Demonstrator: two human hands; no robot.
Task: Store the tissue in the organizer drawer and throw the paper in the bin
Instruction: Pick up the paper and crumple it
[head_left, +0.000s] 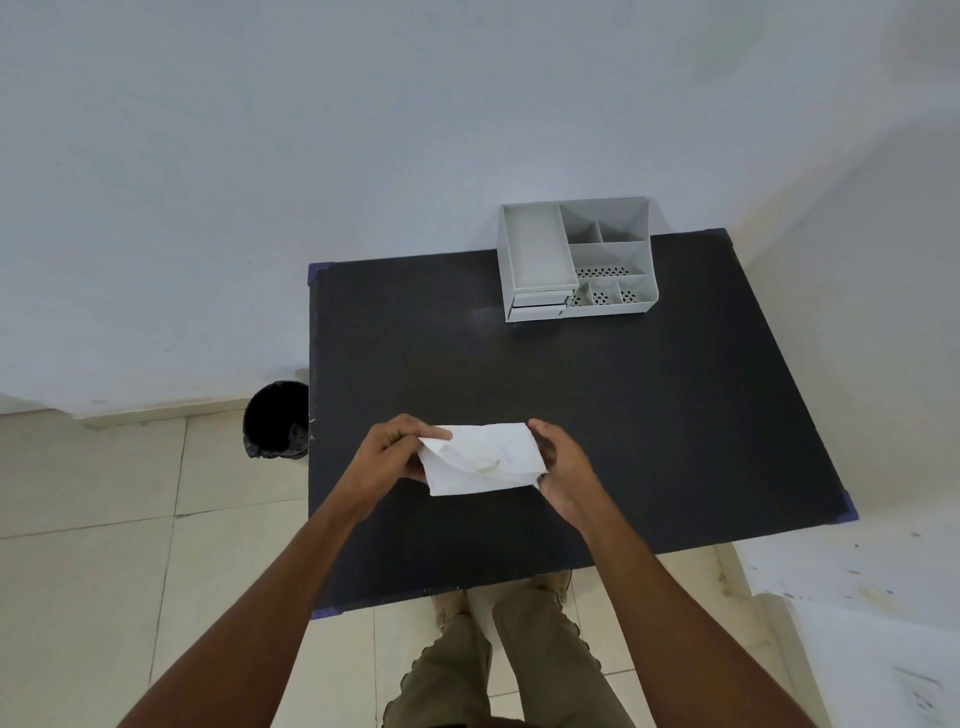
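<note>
A white folded sheet (480, 460), tissue or paper, is held just above the near half of the black table (649, 415). My left hand (392, 454) pinches its left edge, with one corner folded over. My right hand (561, 465) grips its right edge. The grey organizer (574, 260) stands at the table's far edge against the wall; its two small drawers (537, 306) at the front left look shut. A black bin (275, 418) with a dark liner stands on the floor by the table's left side.
A pale wall runs behind the table. Beige floor tiles lie to the left and below. My legs and feet show under the table's near edge. A white ledge sits at the lower right.
</note>
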